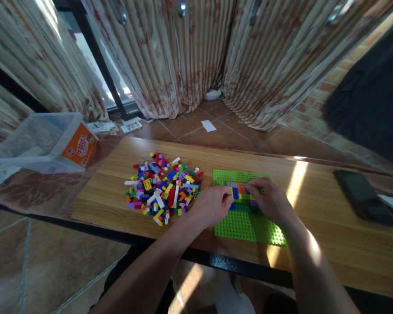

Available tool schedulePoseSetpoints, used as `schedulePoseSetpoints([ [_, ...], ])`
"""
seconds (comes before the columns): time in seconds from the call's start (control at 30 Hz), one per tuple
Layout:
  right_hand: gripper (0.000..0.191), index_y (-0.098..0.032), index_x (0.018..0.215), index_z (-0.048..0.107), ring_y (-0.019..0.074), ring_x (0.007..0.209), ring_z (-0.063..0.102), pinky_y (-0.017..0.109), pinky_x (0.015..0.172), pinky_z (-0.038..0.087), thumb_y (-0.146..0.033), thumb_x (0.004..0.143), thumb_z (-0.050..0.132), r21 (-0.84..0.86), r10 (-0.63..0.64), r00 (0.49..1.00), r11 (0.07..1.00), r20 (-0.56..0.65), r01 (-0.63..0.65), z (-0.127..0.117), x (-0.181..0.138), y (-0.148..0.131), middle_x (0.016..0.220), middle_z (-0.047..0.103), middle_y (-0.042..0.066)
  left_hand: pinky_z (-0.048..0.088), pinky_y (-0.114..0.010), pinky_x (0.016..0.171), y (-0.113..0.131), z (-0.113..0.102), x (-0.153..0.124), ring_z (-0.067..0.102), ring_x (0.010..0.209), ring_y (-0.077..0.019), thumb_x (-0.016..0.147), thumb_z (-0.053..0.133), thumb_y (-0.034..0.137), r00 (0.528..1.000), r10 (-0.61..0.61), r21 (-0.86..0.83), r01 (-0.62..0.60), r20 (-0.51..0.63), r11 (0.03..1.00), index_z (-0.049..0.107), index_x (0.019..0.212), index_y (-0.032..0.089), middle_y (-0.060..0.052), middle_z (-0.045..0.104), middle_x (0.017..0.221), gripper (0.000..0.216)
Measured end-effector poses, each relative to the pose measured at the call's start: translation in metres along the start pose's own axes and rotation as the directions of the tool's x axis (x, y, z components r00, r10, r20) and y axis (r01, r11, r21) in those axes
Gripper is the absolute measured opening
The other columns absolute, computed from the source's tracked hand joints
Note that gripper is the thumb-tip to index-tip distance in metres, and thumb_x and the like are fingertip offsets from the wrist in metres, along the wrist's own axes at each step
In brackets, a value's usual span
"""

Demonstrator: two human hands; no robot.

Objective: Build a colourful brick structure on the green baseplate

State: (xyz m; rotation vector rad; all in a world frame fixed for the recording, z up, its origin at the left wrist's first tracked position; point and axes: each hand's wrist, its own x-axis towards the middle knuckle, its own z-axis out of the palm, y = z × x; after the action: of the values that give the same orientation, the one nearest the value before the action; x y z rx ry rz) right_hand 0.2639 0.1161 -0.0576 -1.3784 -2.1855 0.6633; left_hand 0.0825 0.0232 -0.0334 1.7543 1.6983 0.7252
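Note:
A green studded baseplate (239, 227) lies on the wooden table. On its middle stands a block of toy bricks (240, 190) in grey, orange, blue, yellow and purple. My left hand (212, 203) is closed at the left end of these bricks, fingertips pressed together by a yellow one. Whether it grips a brick is hidden. At the right end, my right hand (269, 198) bends over the bricks with its fingers pinched at the orange part. What lies between those fingertips is too small to make out.
A heap of loose, many-coloured bricks (165, 187) spreads left of the baseplate. A clear plastic bin (49, 148) with an orange label stands at the far left. At the right lies a dark phone-like object (363, 196). Curtains (170, 65) hang beyond the table (111, 174).

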Motion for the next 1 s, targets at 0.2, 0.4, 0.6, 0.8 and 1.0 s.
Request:
schedulePoseSetpoints([
  [0.2, 0.026, -0.020, 0.077, 0.070, 0.0184, 0.073, 0.060, 0.034, 0.070, 0.047, -0.044, 0.079, 0.059, 0.014, 0.083, 0.995, 0.996, -0.055, -0.083, 0.002, -0.001, -0.001, 0.083, 0.065, 0.005, 0.046, -0.029, 0.071, 0.001, -0.002, 0.000, 0.063, 0.076, -0.0175, 0.087, 0.052, 0.021, 1.000, -0.007, -0.007, 0.007, 0.026, 1.000, 0.068, 0.087, 0.017, -0.005, 0.071, 0.084, 0.016],
  [0.4, 0.030, -0.019, 0.090, 0.072, 0.0217, 0.082, 0.064, 0.037, 0.074, 0.050, -0.043, 0.081, 0.056, 0.152, 0.152, 0.988, 0.976, 0.017, -0.152, -0.002, -0.003, 0.012, 0.088, 0.071, 0.006, 0.046, -0.028, 0.071, 0.004, -0.004, -0.001, 0.063, 0.074, -0.0172, 0.088, 0.051, 0.021, 0.999, -0.015, -0.012, 0.016, 0.039, 1.000, 0.067, 0.088, 0.018, -0.004, 0.071, 0.083, 0.017],
  [0.6, 0.026, -0.019, 0.092, 0.072, 0.0205, 0.081, 0.064, 0.033, 0.067, 0.053, -0.037, 0.076, 0.062, 0.222, 0.155, 0.986, 0.961, 0.067, -0.167, 0.001, -0.005, 0.018, 0.089, 0.069, 0.005, 0.046, -0.029, 0.072, 0.004, -0.003, -0.001, 0.061, 0.073, -0.0167, 0.088, 0.051, 0.020, 0.999, -0.013, -0.003, 0.013, 0.035, 1.000, 0.066, 0.087, 0.017, -0.004, 0.069, 0.081, 0.015],
  [0.8, 0.023, -0.018, 0.085, 0.072, 0.0185, 0.073, 0.062, 0.031, 0.063, 0.051, -0.035, 0.072, 0.064, 0.224, 0.188, 0.982, 0.957, 0.010, -0.186, 0.000, -0.005, 0.009, 0.081, 0.069, 0.004, 0.046, -0.028, 0.072, 0.003, -0.001, 0.000, 0.061, 0.072, -0.0164, 0.087, 0.051, 0.019, 0.999, -0.010, -0.004, 0.010, 0.040, 1.000, 0.065, 0.085, 0.017, -0.004, 0.068, 0.080, 0.014],
  [1.0, 0.025, -0.017, 0.085, 0.072, 0.0170, 0.066, 0.061, 0.030, 0.059, 0.049, -0.037, 0.070, 0.065, 0.258, 0.211, 0.977, 0.943, 0.017, -0.208, 0.001, -0.005, 0.010, 0.077, 0.070, 0.004, 0.045, -0.028, 0.071, 0.004, -0.002, -0.001, 0.061, 0.073, -0.0165, 0.086, 0.050, 0.018, 0.999, -0.010, 0.002, 0.010, 0.032, 1.000, 0.065, 0.085, 0.017, -0.003, 0.068, 0.080, 0.014],
])
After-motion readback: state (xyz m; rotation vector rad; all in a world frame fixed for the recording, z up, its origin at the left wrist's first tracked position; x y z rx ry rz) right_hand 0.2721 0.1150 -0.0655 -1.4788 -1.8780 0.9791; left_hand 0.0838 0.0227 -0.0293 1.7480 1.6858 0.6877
